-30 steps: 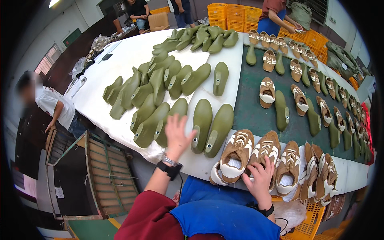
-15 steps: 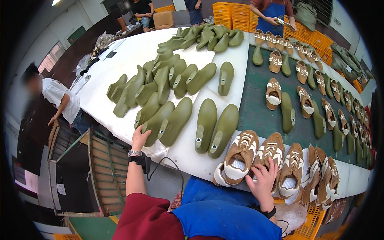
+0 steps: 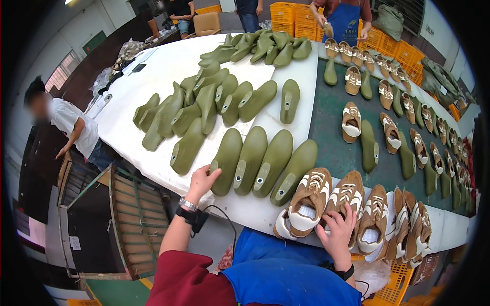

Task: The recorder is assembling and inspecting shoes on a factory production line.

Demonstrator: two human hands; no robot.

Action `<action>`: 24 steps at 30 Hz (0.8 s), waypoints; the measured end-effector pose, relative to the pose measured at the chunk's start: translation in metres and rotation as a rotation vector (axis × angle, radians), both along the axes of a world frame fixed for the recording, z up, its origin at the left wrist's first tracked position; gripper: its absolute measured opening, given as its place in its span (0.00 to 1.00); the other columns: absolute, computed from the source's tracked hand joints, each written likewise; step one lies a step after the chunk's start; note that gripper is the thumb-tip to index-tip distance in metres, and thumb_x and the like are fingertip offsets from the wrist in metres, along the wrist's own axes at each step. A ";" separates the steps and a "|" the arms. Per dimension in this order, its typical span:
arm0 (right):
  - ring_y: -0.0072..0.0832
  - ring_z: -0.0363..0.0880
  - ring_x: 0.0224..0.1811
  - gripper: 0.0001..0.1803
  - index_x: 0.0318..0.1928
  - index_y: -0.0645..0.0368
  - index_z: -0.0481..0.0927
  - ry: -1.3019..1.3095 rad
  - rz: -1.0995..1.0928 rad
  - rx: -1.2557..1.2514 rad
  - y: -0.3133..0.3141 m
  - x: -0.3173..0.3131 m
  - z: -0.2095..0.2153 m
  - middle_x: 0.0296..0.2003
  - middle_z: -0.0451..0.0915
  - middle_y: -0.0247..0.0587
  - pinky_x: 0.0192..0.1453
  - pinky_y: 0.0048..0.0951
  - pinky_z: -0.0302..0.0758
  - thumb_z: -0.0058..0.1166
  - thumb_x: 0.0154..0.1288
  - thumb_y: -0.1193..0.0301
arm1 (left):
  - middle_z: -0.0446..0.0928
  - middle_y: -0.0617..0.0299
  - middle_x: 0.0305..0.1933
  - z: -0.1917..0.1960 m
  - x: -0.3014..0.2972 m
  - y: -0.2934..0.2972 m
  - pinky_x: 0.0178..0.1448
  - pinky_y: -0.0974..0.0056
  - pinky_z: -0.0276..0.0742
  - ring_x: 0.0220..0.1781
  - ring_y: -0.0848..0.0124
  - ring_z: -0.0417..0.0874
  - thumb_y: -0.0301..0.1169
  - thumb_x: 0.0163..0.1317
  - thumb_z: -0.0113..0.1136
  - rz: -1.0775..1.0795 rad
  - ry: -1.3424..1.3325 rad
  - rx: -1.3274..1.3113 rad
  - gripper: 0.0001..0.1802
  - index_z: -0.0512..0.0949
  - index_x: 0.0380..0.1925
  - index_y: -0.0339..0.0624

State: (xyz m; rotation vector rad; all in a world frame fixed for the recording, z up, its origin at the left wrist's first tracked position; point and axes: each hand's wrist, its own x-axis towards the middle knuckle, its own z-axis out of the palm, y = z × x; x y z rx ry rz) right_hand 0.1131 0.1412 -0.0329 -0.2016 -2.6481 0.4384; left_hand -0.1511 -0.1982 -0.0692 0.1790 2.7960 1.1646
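Observation:
My left hand (image 3: 202,184) is closed at the heel end of a green shoe last (image 3: 226,162), fingers against its left edge. That last is the leftmost in a row of several lying side by side near the table's front edge, soles up; another green last (image 3: 300,171) ends the row beside the shoes. My right hand (image 3: 339,227) rests on a brown sneaker (image 3: 348,189) with white stripes, its bent fingers over the shoe's opening. A similar sneaker (image 3: 310,196) sits to its left, and a further sneaker (image 3: 372,217) to its right.
Piles of green lasts (image 3: 206,104) cover the middle of the white table (image 3: 127,115). Paired shoes and lasts stand on the green mat (image 3: 334,163) at right. A co-worker in a blue apron (image 3: 343,28) stands at the far side. A wooden rack (image 3: 135,219) is at left.
My left hand has moved right, and the lasts beside it now sit closer together in a row nearer the sneakers. My right hand stays on its sneaker.

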 end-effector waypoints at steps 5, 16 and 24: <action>0.49 0.59 0.62 0.14 0.34 0.54 0.80 -0.036 -0.011 -0.001 -0.001 0.000 0.000 0.41 0.75 0.35 0.65 0.56 0.48 0.63 0.43 0.65 | 0.79 0.42 0.40 -0.002 -0.098 -0.017 0.49 0.56 0.74 0.44 0.51 0.80 0.47 0.54 0.58 -0.014 0.102 -0.158 0.29 0.74 0.45 0.31; 0.48 0.60 0.61 0.14 0.32 0.53 0.81 -0.042 -0.068 0.006 -0.004 -0.005 0.001 0.38 0.75 0.33 0.64 0.57 0.49 0.63 0.41 0.65 | 0.76 0.38 0.46 -0.032 -0.225 0.013 0.56 0.55 0.71 0.51 0.49 0.77 0.44 0.43 0.64 0.181 0.082 -0.386 0.30 0.75 0.42 0.30; 0.48 0.60 0.61 0.13 0.32 0.53 0.81 -0.005 -0.044 -0.017 -0.002 -0.001 0.001 0.38 0.75 0.34 0.64 0.57 0.50 0.63 0.41 0.66 | 0.78 0.37 0.37 0.060 -0.168 -0.018 0.48 0.53 0.73 0.43 0.47 0.79 0.50 0.48 0.60 0.183 0.317 -0.408 0.30 0.78 0.33 0.28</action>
